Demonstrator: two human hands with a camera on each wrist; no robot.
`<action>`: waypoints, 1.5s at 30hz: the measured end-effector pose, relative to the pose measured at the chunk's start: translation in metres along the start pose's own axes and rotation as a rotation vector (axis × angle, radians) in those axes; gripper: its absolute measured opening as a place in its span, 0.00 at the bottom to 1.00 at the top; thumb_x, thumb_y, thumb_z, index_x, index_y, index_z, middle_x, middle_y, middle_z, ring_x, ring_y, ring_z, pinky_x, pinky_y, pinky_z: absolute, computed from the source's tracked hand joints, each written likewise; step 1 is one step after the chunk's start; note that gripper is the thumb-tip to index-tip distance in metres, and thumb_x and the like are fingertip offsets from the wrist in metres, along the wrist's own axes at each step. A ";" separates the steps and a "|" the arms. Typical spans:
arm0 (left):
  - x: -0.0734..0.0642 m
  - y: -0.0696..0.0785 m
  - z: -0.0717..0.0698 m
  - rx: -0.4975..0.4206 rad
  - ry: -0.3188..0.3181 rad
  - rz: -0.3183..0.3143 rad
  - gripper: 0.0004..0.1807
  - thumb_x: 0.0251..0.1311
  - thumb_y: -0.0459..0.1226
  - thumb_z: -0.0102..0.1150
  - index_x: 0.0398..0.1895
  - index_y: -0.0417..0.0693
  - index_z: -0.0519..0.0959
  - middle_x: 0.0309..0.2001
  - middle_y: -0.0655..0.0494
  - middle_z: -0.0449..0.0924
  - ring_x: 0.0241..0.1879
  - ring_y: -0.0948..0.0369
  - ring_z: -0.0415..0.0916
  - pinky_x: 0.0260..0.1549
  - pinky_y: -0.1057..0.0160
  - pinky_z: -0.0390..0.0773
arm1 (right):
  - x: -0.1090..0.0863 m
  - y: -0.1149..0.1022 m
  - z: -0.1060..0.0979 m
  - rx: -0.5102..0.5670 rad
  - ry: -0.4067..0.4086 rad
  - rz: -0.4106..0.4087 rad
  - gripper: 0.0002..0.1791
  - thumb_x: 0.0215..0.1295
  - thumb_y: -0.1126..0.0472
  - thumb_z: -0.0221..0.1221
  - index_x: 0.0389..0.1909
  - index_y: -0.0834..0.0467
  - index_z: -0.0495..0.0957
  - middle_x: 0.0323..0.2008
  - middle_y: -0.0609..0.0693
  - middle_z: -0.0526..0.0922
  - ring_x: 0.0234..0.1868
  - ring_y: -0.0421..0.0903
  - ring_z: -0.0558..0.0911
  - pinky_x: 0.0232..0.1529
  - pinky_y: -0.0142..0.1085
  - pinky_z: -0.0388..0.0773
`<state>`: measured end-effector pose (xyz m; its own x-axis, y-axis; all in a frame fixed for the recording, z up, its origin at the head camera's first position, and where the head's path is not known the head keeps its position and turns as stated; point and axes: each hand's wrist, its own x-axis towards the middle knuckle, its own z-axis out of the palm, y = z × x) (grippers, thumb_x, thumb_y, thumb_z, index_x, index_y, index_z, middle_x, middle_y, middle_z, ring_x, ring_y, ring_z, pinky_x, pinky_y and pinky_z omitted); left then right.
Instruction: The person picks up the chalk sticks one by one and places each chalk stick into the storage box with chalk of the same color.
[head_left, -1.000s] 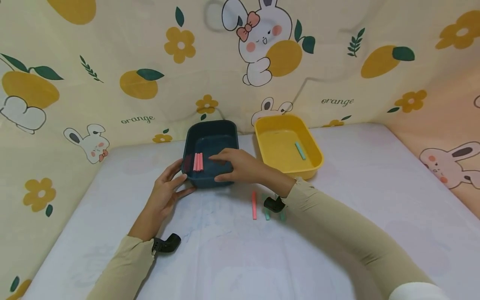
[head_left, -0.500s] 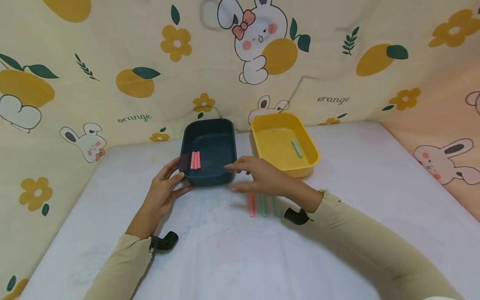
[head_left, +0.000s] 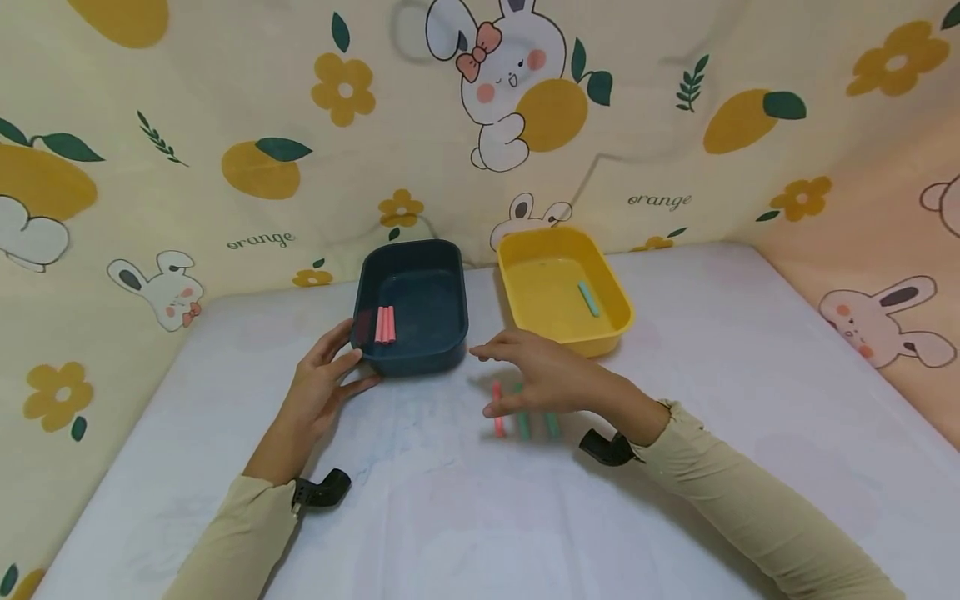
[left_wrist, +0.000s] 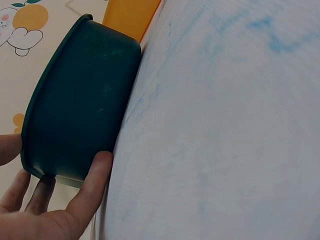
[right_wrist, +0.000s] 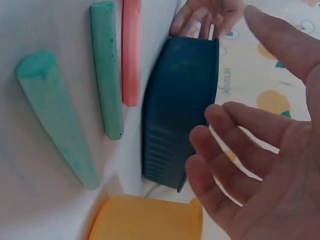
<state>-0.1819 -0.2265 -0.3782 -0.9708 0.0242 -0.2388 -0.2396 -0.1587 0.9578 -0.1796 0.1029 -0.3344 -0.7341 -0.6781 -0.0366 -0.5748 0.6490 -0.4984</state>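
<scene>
Three pink sticks (head_left: 385, 325) are gathered side by side in the dark blue bin (head_left: 431, 304), near its left wall. One short green stick (head_left: 588, 298) is contained in the yellow bin (head_left: 540, 296), slanted toward the right side. The near left corner of the dark blue bin is touched by the left hand (head_left: 318, 383), its fingers spread and fairly straight, with tips set on the rim and the outer walls. The right hand (head_left: 551, 375) is held palm-down over the table (head_left: 420, 517), thumb and fingers spread wide, and nothing is grasped by it. Beneath it, a loose pink stick (right_wrist: 131, 55) and two loose green sticks (right_wrist: 106, 75) are laid out in a row, the pink one nearest the dark blue bin. In the head view they are partly covered by that hand. Behind both bins, a cloth (head_left: 187, 83) is printed with rabbits, oranges and flowers.
</scene>
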 end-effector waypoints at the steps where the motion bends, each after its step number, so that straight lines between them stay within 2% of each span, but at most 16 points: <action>1: -0.001 0.000 0.000 0.000 0.000 0.000 0.33 0.74 0.33 0.48 0.78 0.62 0.56 0.80 0.56 0.48 0.63 0.56 0.67 0.56 0.50 0.81 | -0.001 -0.001 0.001 -0.016 -0.005 0.010 0.44 0.53 0.37 0.70 0.70 0.48 0.69 0.63 0.46 0.74 0.62 0.46 0.75 0.62 0.44 0.76; 10: -0.001 -0.002 0.001 -0.013 -0.029 0.009 0.32 0.74 0.33 0.48 0.78 0.60 0.56 0.80 0.56 0.48 0.63 0.55 0.67 0.57 0.49 0.79 | -0.007 0.003 0.012 -0.176 -0.021 0.047 0.50 0.46 0.34 0.72 0.69 0.52 0.70 0.62 0.49 0.75 0.60 0.47 0.76 0.63 0.44 0.76; 18: 0.000 -0.003 -0.001 -0.015 -0.015 0.011 0.32 0.74 0.33 0.48 0.78 0.62 0.57 0.79 0.57 0.49 0.63 0.55 0.67 0.58 0.48 0.78 | -0.005 0.002 0.017 -0.233 -0.066 0.070 0.51 0.44 0.32 0.72 0.69 0.52 0.71 0.62 0.48 0.75 0.59 0.46 0.74 0.64 0.43 0.75; 26: 0.001 -0.003 -0.002 -0.019 -0.039 0.050 0.32 0.73 0.32 0.49 0.78 0.57 0.56 0.79 0.54 0.50 0.59 0.58 0.72 0.51 0.54 0.84 | -0.006 -0.001 0.020 -0.303 -0.067 0.048 0.50 0.45 0.32 0.72 0.66 0.56 0.73 0.59 0.51 0.77 0.57 0.48 0.72 0.59 0.43 0.76; 39: -0.001 -0.003 -0.004 -0.028 -0.039 0.042 0.33 0.73 0.33 0.50 0.78 0.57 0.56 0.79 0.54 0.49 0.59 0.59 0.71 0.53 0.51 0.83 | -0.007 0.000 0.024 -0.365 -0.066 0.044 0.47 0.45 0.31 0.72 0.62 0.55 0.76 0.54 0.50 0.78 0.53 0.48 0.72 0.55 0.41 0.75; 45: 0.000 -0.002 -0.004 -0.022 -0.033 0.042 0.33 0.73 0.33 0.50 0.78 0.57 0.56 0.79 0.54 0.50 0.59 0.59 0.72 0.53 0.52 0.83 | -0.005 -0.001 0.024 -0.395 -0.078 0.058 0.48 0.45 0.30 0.71 0.62 0.56 0.76 0.54 0.51 0.78 0.54 0.49 0.72 0.58 0.43 0.75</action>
<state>-0.1814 -0.2297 -0.3809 -0.9800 0.0492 -0.1928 -0.1986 -0.1824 0.9630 -0.1665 0.0974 -0.3546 -0.7485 -0.6505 -0.1286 -0.6388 0.7594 -0.1233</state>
